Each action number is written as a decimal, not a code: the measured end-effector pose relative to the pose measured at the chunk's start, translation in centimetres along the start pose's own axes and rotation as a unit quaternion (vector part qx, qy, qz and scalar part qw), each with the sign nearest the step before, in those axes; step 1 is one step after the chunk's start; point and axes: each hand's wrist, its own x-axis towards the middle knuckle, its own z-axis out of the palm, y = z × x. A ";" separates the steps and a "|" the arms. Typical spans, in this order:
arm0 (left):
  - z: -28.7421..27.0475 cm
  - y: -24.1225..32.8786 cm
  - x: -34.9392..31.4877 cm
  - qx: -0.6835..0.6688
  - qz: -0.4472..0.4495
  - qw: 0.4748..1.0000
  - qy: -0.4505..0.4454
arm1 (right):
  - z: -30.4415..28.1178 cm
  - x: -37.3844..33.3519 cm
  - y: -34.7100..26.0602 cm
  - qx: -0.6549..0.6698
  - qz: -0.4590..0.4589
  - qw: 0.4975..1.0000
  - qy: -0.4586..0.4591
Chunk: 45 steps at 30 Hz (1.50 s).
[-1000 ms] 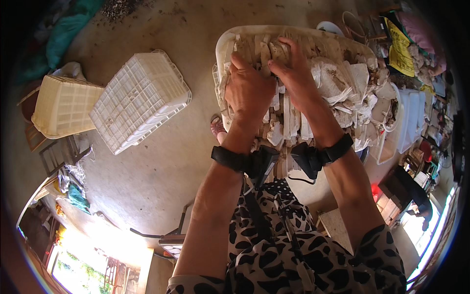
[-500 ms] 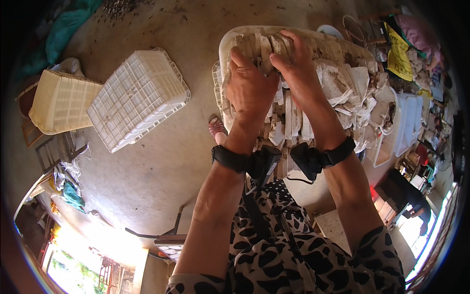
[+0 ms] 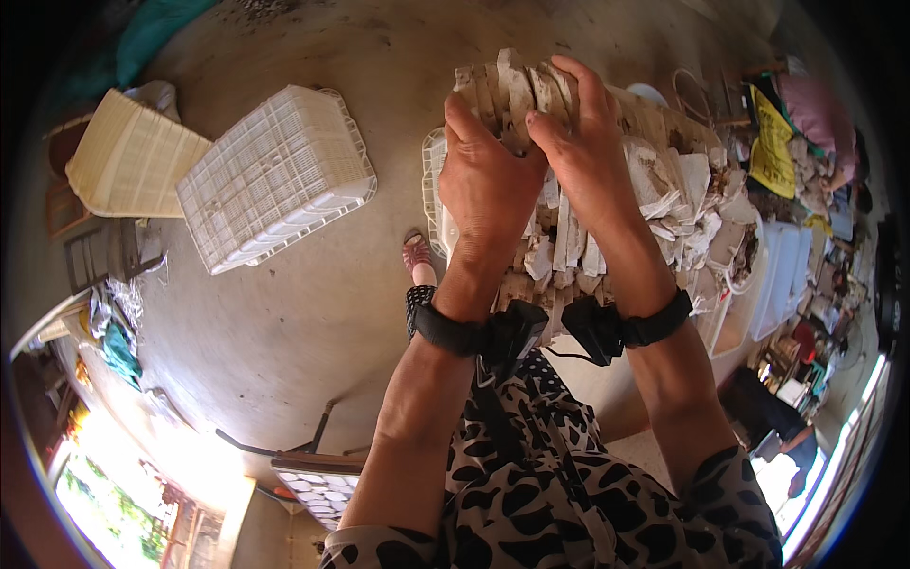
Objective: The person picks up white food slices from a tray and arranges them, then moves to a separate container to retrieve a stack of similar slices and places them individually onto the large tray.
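A row of pale, rough-edged slabs (image 3: 510, 87), standing side by side, is gripped between my two hands. My left hand (image 3: 488, 180) closes on the left side of the row, its thumb along the near face. From the right, my right hand (image 3: 586, 142) wraps the other end, with its fingers over the far side. I cannot tell what the slabs are made of. Below and to the right lies a heap of similar broken pale pieces (image 3: 654, 180), some stacked in rows. My forearms cover part of that heap, and both wrists carry black strapped devices.
On the floor to the left rests an upturned white plastic crate (image 3: 275, 180), beside a yellowish basket (image 3: 133, 156). A yellow sack (image 3: 773, 142) and pale blue tubs (image 3: 782, 275) are at the right. Another person (image 3: 773, 417) is at the lower right.
My hands have lifted the row of slabs up from the heap, and it now covers the container's far corner. The view has shifted slightly.
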 end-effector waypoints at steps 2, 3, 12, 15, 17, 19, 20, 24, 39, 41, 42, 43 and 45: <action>-1.1 0.6 -1.0 -0.003 0.008 0.999 0.037 | -0.3 -0.5 -1.5 -0.008 -0.050 0.999 -0.009; -2.1 0.5 -1.6 0.004 0.013 0.998 0.067 | 0.0 -1.0 -2.3 0.000 -0.067 0.998 -0.019; -11.7 -2.9 -10.9 -0.027 -0.104 0.960 0.260 | 5.1 -9.6 -9.1 0.042 -0.237 0.953 -0.185; -15.9 -5.2 -16.1 -0.039 -0.169 0.926 0.336 | 8.2 -15.1 -11.5 0.105 -0.229 0.925 -0.286; -18.4 -7.4 -20.3 -0.039 -0.201 0.898 0.389 | 10.6 -19.5 -12.9 0.124 -0.250 0.897 -0.343; -20.4 -9.5 -24.1 -0.046 -0.226 0.866 0.443 | 12.8 -23.9 -13.7 0.102 -0.316 0.869 -0.368; -21.7 -10.9 -26.4 -0.063 -0.251 0.851 0.457 | 14.0 -26.6 -14.3 0.084 -0.362 0.850 -0.373; -25.6 -17.1 -38.4 -0.077 -0.336 0.757 0.556 | 18.1 -40.7 -15.6 0.078 -0.414 0.774 -0.472; -24.4 -36.8 -84.7 -0.147 -0.543 0.461 0.686 | 21.6 -91.7 -5.3 -0.008 -0.450 0.493 -0.745; -23.2 -39.3 -88.0 -0.157 -0.523 0.448 0.708 | 22.6 -94.9 -3.3 -0.002 -0.473 0.464 -0.749; -22.8 -40.2 -88.8 -0.161 -0.498 0.449 0.725 | 23.3 -95.7 -2.4 0.009 -0.492 0.447 -0.747; -22.5 -41.1 -89.4 -0.185 -0.485 0.443 0.731 | 24.0 -96.2 -1.5 -0.007 -0.497 0.445 -0.745; -21.2 -42.9 -91.7 -0.220 -0.489 0.437 0.722 | 24.8 -97.1 -1.2 -0.021 -0.500 0.404 -0.766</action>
